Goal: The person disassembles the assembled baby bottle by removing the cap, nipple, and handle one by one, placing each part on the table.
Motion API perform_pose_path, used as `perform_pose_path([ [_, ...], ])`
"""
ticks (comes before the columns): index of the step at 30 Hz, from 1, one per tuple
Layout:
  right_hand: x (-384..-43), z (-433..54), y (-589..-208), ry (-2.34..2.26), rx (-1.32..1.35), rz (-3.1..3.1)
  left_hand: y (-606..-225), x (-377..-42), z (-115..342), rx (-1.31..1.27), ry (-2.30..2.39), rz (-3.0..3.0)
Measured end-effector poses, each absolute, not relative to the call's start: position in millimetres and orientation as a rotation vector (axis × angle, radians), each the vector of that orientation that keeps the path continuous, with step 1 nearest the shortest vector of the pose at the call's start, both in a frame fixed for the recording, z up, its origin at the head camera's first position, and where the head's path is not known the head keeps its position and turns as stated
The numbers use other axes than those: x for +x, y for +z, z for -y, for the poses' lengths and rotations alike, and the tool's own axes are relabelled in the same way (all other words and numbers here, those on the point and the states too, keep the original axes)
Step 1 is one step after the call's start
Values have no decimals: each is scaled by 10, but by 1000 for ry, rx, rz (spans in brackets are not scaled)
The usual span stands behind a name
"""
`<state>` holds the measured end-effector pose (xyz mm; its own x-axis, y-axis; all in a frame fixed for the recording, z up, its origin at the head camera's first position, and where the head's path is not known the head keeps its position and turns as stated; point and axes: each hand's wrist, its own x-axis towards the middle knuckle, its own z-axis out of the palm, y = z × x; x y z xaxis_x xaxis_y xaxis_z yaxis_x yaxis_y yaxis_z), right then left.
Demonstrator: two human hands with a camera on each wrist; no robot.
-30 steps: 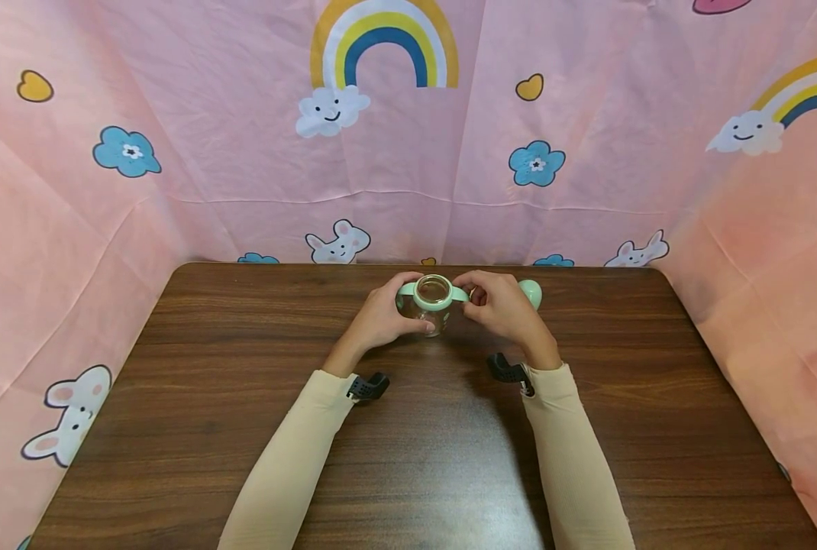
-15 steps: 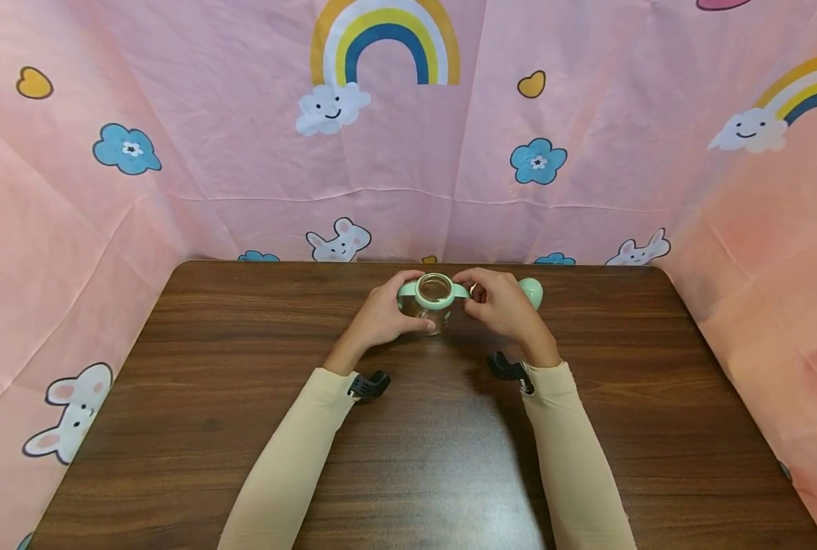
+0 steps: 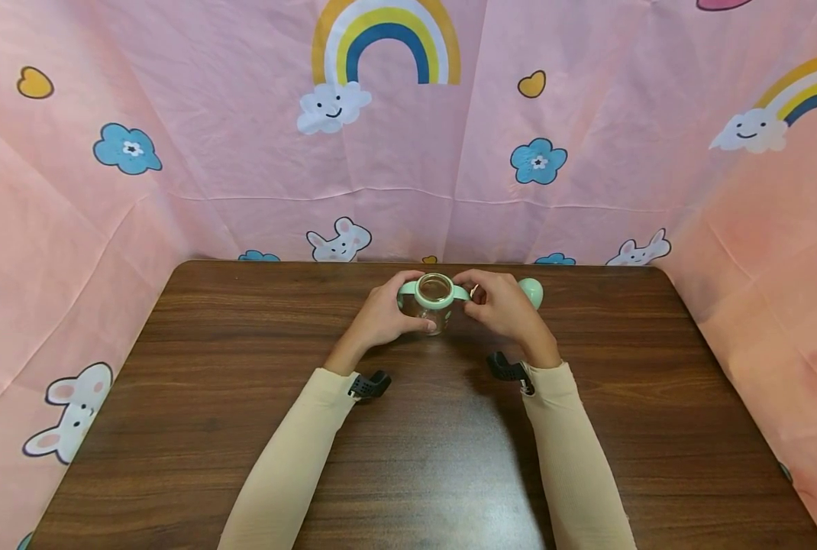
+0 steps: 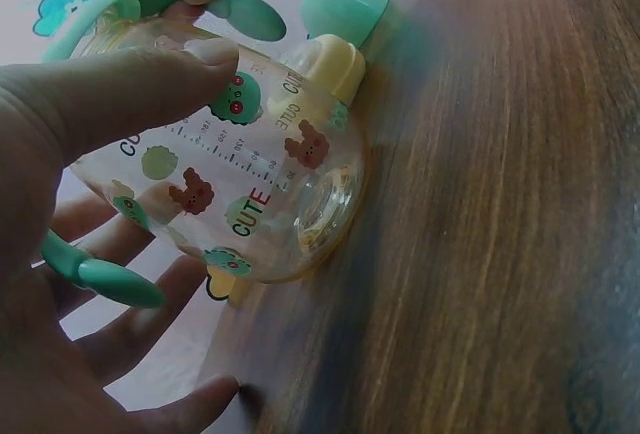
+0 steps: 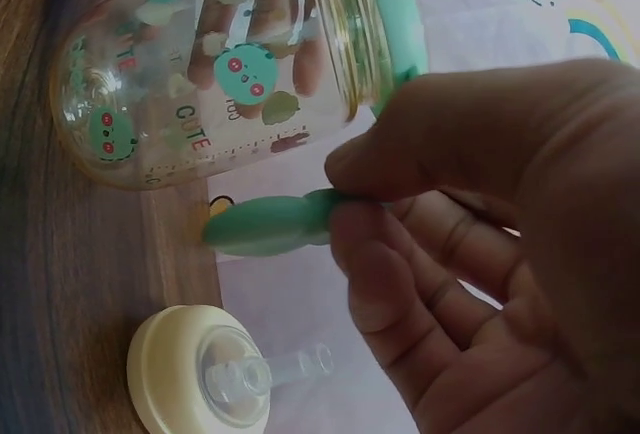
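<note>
A clear baby bottle [image 3: 439,319], printed with small cartoon faces and an uncapped round mouth, stands upright near the table's back edge. Around its neck sits a green ring with two side handles. My left hand [image 3: 381,312] holds the body, thumb on the near side in the left wrist view, fingers on the far side. My right hand [image 3: 503,304] pinches the right green handle [image 5: 268,226] between thumb and fingers. The left green handle [image 4: 112,280] passes by the left fingers. Whether the base touches the table is hard to tell.
Right of the right hand lies a green domed cap [image 3: 532,292]. Beside it, a cream collar [image 5: 160,366] with a clear spout part shows in the right wrist view. The brown wooden table [image 3: 408,443] ends at a pink patterned cloth [image 3: 243,153] behind and at both sides.
</note>
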<state>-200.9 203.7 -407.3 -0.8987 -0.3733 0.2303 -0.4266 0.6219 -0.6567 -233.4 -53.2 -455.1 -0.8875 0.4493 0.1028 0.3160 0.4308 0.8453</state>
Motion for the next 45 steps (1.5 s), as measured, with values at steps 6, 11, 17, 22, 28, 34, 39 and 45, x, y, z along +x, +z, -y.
perform_pose_path([
  [6, -2003, -2045, -4048, 1152, 710, 2791, -4546, -2320, 522, 657, 1438, -2549],
  [11, -1994, -2046, -4028, 1127, 716, 2778, -4537, -2314, 522, 651, 1452, -2541],
  [17, -1982, -2044, -4014, 1113, 689, 2760, -4525, -2309, 524, 636, 1445, -2545],
  [22, -1956, -2055, -3987, 1145, 660, 2734, -4517, -2308, 518, 632, 1452, -2559],
  [28, -1956, -2087, -3971, 1171, 659, 2707, -4517, -2305, 518, 634, 1464, -2564],
  [34, -1923, -2132, -3903, 1166, 619, 2685, -4530, -2306, 520, 638, 1461, -2571],
  [39, -1890, -2206, -3840, 1177, 592, 2660, -4539, -2309, 523, 626, 1458, -2563],
  [45, -1864, -2348, -3796, 1212, 519, 2626, -4547, -2326, 521, 655, 1451, -2558],
])
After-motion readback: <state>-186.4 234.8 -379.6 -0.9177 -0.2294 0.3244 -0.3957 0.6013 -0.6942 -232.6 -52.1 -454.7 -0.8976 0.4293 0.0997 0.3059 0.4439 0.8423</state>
